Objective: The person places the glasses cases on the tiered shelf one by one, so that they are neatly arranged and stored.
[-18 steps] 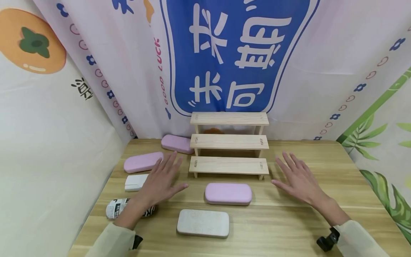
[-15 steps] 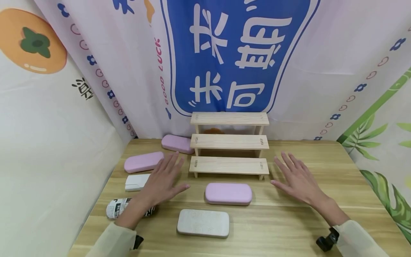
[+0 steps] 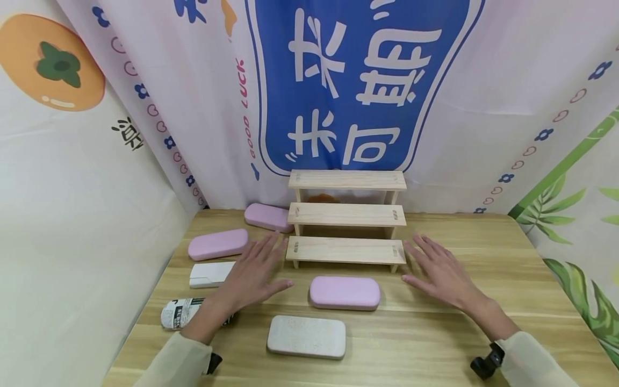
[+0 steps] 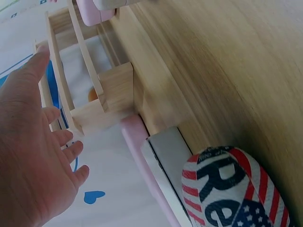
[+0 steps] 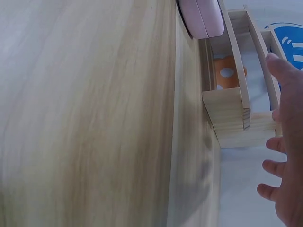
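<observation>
A three-tier wooden stand [image 3: 345, 249] is at the back middle of the table, its shelves bare. My left hand [image 3: 253, 274], fingers spread, hovers at the stand's left front corner and holds nothing. My right hand [image 3: 442, 274] is spread likewise by the right end of the lowest shelf; the right wrist view shows that hand [image 5: 291, 142] raised over the table with no object in it. Between the hands, before the stand, lies a pink glasses case [image 3: 345, 293]. Nearer me lies a pale grey speckled glasses case [image 3: 306, 337].
Left of my left hand lie a pink case [image 3: 217, 244], a white case [image 3: 209, 274] and a rounded case with printed lettering and stripes [image 4: 227, 184], partly behind my forearm. Another pink case [image 3: 266, 216] sits against the stand's left side. A printed curtain [image 3: 450, 161] hangs behind the table.
Both hands have moved inward toward the stand, the left one rightward and the right one leftward. The cases and stand stay in place; the head view has shifted slightly.
</observation>
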A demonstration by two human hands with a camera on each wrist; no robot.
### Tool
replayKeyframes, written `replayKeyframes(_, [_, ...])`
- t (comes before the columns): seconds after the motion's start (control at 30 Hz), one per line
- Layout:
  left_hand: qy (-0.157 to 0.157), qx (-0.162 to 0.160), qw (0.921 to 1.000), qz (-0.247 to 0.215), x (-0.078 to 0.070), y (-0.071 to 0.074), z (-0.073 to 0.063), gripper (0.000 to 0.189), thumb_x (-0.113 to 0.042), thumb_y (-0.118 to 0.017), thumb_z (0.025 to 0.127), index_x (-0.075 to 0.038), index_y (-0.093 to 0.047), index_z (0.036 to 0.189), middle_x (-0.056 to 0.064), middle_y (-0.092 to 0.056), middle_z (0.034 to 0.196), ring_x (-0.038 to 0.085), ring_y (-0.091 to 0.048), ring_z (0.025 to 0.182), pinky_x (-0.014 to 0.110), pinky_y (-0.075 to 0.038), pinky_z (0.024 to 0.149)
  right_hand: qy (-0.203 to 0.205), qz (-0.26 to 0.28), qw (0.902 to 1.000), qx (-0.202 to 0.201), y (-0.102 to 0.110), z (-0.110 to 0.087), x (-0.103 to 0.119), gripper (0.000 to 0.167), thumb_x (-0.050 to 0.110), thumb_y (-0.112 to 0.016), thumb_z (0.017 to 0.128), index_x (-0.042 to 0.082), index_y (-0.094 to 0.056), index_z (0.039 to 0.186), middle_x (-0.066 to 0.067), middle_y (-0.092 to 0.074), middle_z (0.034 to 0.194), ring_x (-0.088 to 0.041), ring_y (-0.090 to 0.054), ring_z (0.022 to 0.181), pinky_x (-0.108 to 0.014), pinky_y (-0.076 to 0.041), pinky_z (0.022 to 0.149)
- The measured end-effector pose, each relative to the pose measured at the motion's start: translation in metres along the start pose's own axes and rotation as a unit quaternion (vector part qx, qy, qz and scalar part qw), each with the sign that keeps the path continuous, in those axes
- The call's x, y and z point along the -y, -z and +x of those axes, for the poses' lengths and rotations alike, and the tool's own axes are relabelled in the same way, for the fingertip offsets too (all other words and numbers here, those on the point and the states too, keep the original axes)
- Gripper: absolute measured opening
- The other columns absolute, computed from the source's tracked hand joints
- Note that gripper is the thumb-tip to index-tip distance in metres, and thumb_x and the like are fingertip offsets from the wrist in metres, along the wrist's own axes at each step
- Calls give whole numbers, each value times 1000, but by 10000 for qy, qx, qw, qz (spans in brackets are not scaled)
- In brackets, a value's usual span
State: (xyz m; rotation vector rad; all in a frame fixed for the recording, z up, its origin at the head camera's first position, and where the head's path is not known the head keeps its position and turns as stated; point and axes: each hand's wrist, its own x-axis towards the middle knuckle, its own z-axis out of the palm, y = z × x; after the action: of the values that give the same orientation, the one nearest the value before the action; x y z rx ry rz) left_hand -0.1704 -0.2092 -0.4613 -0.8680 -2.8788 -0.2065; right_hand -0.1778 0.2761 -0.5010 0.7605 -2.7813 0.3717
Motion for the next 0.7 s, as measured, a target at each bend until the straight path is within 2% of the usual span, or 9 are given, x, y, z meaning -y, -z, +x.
replayKeyframes(0.13, [-64, 33, 10000, -21, -3, 0, 2, 101, -67, -62, 97, -12, -18, 170, 13, -9, 177, 35, -15, 163, 61, -13, 129, 187, 99, 9996, -202, -2, 1, 1, 82, 51, -74, 94, 9, -46, 160, -23, -38, 166, -50, -38, 149, -75, -36, 111])
replayKeyframes(0.33, [-207, -59, 9995, -226, -7, -3, 6, 96, -66, -62, 98, -10, -27, 168, 13, -10, 178, 37, -19, 162, 62, -16, 128, 535, 184, 9970, -532, -5, 7, 1, 79, 47, -77, 92, 8, -51, 156, -22, -45, 161, -49, -48, 141, -72, -41, 108])
replayKeyframes(0.53, [-428, -129, 9986, -297, -12, -7, 8, 96, -66, -63, 98, -10, -28, 168, 13, -13, 177, 35, -21, 161, 61, -20, 128, 526, 450, 9953, -679, -11, 12, 1, 74, 41, -78, 92, 7, -54, 154, -22, -52, 156, -48, -56, 133, -70, -47, 102])
replayKeyframes(0.7, [-630, -282, 9972, -284, -17, -12, 10, 94, -63, -65, 98, -10, -32, 167, 17, -22, 175, 37, -27, 159, 61, -24, 127, 516, 769, 9925, -801, -15, 14, -1, 68, 35, -80, 91, 6, -60, 149, -23, -58, 150, -47, -58, 131, -69, -49, 100])
